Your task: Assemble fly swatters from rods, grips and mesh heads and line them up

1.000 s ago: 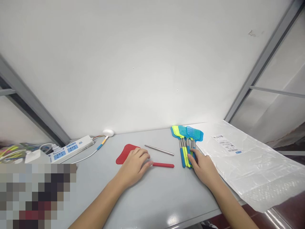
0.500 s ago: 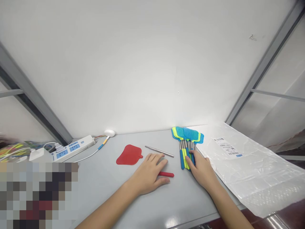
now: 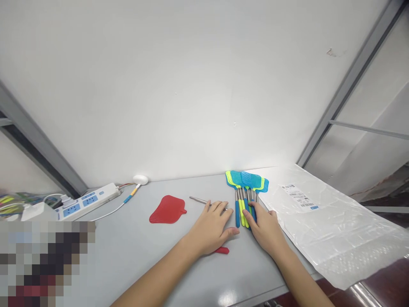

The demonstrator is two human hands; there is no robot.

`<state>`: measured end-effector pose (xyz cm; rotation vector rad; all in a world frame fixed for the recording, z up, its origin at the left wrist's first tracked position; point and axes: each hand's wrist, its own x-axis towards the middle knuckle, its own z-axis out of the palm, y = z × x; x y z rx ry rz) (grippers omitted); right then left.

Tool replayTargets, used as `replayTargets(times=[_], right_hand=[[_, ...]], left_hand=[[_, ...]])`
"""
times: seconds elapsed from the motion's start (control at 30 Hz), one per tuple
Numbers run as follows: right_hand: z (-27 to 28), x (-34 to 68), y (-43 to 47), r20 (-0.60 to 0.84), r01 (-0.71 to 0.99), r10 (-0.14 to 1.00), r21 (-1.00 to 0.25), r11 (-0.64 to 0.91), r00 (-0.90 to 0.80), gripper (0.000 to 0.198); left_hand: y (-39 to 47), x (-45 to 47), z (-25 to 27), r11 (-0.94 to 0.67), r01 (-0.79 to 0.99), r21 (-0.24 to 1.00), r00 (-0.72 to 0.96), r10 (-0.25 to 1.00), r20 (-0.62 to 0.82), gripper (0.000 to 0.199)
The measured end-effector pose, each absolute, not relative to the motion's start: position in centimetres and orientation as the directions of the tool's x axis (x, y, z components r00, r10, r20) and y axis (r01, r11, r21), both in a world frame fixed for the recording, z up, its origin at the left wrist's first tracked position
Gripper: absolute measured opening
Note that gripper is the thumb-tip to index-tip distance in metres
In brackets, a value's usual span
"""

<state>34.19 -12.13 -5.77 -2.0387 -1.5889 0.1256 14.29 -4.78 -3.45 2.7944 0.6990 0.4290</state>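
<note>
Head view showed one flat, perforated red swatter head [image 3: 168,209], one thin metal rod [image 3: 198,199] and one red handle [image 3: 223,250] on the grey desk [image 3: 128,247]; left hand [image 3: 212,226], fingers loosely spread, partly covered rod and handle. Right hand [image 3: 263,226] gripped several blue/yellow-green swatters [image 3: 244,201], mesh heads, metal shafts, beside one glossy white package [image 3: 326,230].

Red paddle [image 3: 168,209], perf. patt.; swatters [image 3: 246,179] blue & lime; tbl [image 3: 128,243] gry
</note>
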Motion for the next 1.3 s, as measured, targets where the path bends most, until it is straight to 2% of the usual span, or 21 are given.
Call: replayTargets(times=[0.2,0.3,0.43,0.6,0.7,0.83,1.0,1.3], right_hand=[[-6.1,34.6,-12.1,0.269,0.862,0.919,-0.490,-0.127,0.289,0.047],[-6.5,34.9,-12.1,0.303,0.852,0.880,-0.489,-0.186,0.366,0.050],[-7.2,35.1,-12.1,0.347,0.852,0.839,-0.471,-0.230,0.419,0.055],[-7.9,35.0,-12.1,0.405,0.851,0.823,-0.499,-0.164,0.397,0.060],[-8.1,34.8,-12.0,0.353,0.812,0.842,-0.562,-0.159,0.409,0.064],[-8.2,34.4,-11.4,0.268,0.758,0.849,-0.617,-0.212,0.455,0.072],[-8.7,33.9,-9.9,0.212,0.765,0.856,-0.582,-0.276,0.471,0.075],[-9.8,33.1,-8.9,0.214,0.822,0.891,-0.515,-0.245,0.400,0.065]], left_hand=[[-5.3,13.3,-3.4,-0.845,0.448,0.292,0.824,0.517,0.231,0.047],[-5.8,13.1,-3.3,-0.846,0.434,0.311,0.831,0.508,0.225,0.055],[-7.0,13.7,-3.3,-0.883,0.348,0.314,0.883,0.422,0.208,0.068],[-7.3,14.4,-3.5,-0.892,0.388,0.233,0.861,0.441,0.253,0.060],[-6.0,14.6,-3.9,-0.866,0.469,0.173,0.819,0.500,0.283,0.053],[-4.0,15.5,-4.7,-0.836,0.533,0.132,0.790,0.548,0.274,0.060],[-3.3,17.1,-5.9,-0.847,0.518,0.121,0.819,0.531,0.218,0.055],[-3.5,16.0,-5.6,-0.851,0.501,0.158,0.838,0.523,0.158,0.051]])
